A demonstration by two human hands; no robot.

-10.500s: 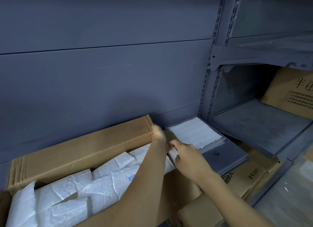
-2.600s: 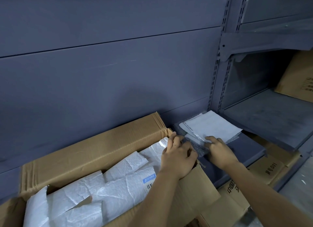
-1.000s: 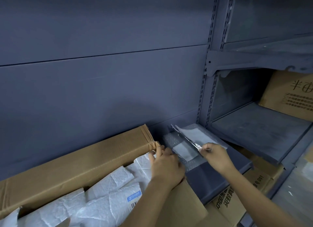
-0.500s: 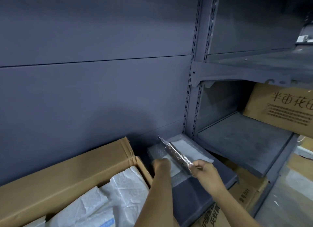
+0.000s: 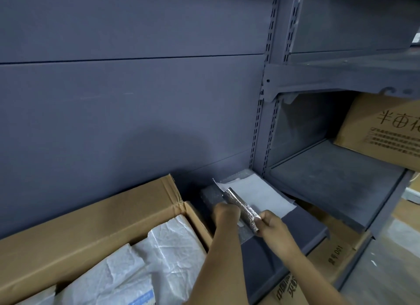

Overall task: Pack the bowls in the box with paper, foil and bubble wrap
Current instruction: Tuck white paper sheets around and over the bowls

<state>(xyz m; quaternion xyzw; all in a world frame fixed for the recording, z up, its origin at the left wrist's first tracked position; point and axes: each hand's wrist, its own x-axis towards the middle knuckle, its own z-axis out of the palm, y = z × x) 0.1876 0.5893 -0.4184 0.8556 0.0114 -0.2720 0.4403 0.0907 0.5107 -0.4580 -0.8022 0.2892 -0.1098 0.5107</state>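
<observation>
Change since earlier: foil [image 5: 243, 208] that lay flat in the stack of sheets a few seconds ago is now raised on edge, and over the last half second the left hand [image 5: 226, 213] has drawn in beside it.
Right hand [image 5: 271, 225]: pinches the near end of the foil, which runs away from it as a shiny crinkled strip.
Left hand: curled knuckles-up on the stack, touching the left side of the foil; I cannot tell whether it grips a sheet or only presses down.
Paper [image 5: 256, 193]: white sheet lying just behind and right of the foil, one far corner curled up.
Bubble wrap [image 5: 210, 194]: grey textured sheet at the bottom of the stack, on the dark shelf [image 5: 284, 247].
Box [image 5: 91, 218]: open, left of the stack, its end wall near the left hand.
White bundles [image 5: 170, 247]: crumpled wrapped parcels fill the visible part of the box; probably bowls already packed, though no bare bowl shows.
Progress: seemingly well along, with the box largely filled.
Left to do: by my reading, separating this foil for another bowl or padding layer, then placing it in the box.
Elsewhere: a printed carton [image 5: 381, 131] on the shelf to the right.
</observation>
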